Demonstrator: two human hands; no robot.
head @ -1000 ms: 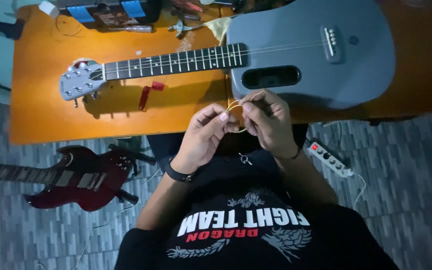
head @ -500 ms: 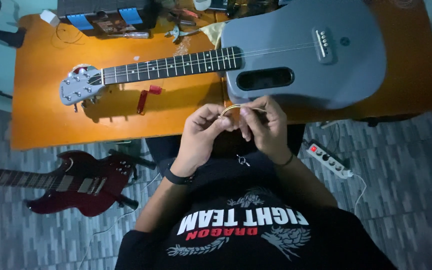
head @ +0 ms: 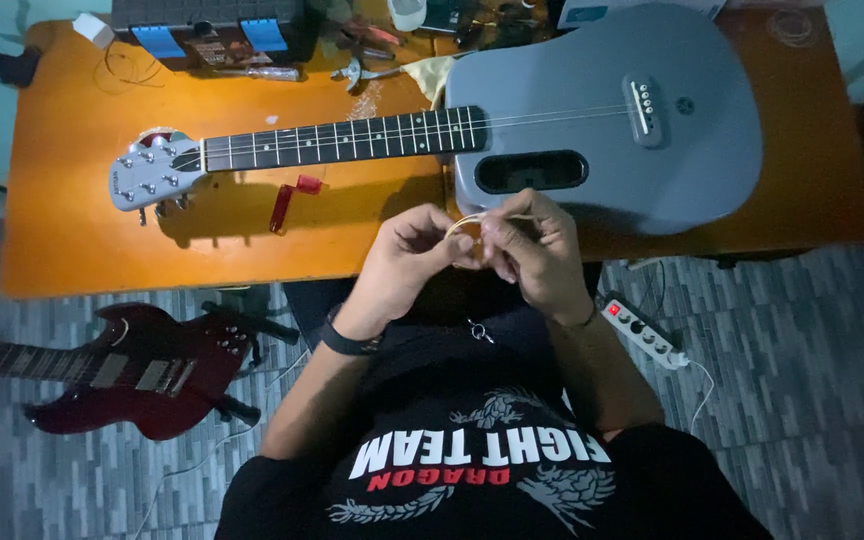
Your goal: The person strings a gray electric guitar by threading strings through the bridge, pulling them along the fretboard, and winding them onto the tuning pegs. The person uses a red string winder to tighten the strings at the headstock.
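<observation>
My left hand (head: 407, 262) and my right hand (head: 532, 250) meet at the near edge of the orange table (head: 72, 230), fingers pinched together on a small coil of pale guitar string (head: 464, 222). A black band circles my left wrist. Just beyond my hands lies a grey guitar (head: 602, 120) flat on the table, its dark neck running left to a grey headstock (head: 147, 178). Thin strings run from the bridge over the body.
A red string winder (head: 290, 200) lies below the guitar neck. Tools, pliers and a dark case (head: 212, 30) crowd the table's far edge. A dark red electric guitar (head: 132, 370) lies on the tiled floor at left. A white power strip (head: 642, 335) sits at right.
Both hands stay joined on the string coil, with small finger shifts. The view has tilted slightly, so the table sits a little higher in the frame.
</observation>
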